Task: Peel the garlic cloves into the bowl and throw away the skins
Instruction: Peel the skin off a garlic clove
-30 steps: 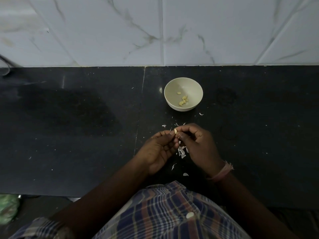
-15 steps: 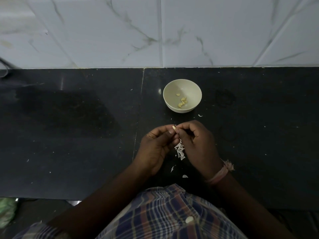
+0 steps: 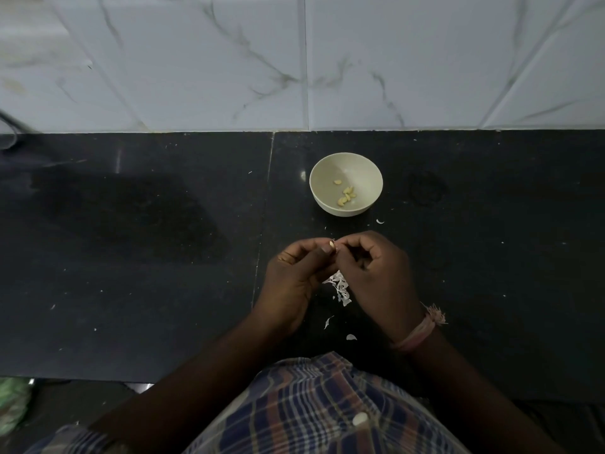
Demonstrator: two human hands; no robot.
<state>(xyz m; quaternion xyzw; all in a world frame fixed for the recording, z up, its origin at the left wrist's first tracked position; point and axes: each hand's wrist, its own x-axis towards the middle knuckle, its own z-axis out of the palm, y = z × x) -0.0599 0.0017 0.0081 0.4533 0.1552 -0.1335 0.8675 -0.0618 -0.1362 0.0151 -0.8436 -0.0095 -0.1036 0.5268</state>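
Head view of a person peeling garlic at a dark counter (image 3: 131, 257). The left hand (image 3: 294, 283) and the right hand (image 3: 376, 276) are meeting fingertip to fingertip above the counter, both pinching one small garlic clove (image 3: 331, 244), which is showing only as a pale sliver between the curled fingers; most of it is hidden by the thumbs. A cream bowl (image 3: 346, 184) is standing on the counter just beyond the hands, apart from them, and is holding a few peeled cloves (image 3: 346, 194) near its bottom. A small heap of white skins (image 3: 340, 286) is lying on the counter beneath and between the two hands, partly covered by them. Stray skin flakes (image 3: 328, 322) are lying nearer the person's body, and another flake (image 3: 380, 221) is lying just beside the bowl's near right edge. A pink thread band (image 3: 422, 332) is circling the right wrist. A plaid shirt (image 3: 320, 407) is filling the bottom of the view. A marbled white tiled wall (image 3: 294, 60) is rising behind the counter. Something green (image 3: 11, 404), too blurred to identify, is sitting at the lower left edge.
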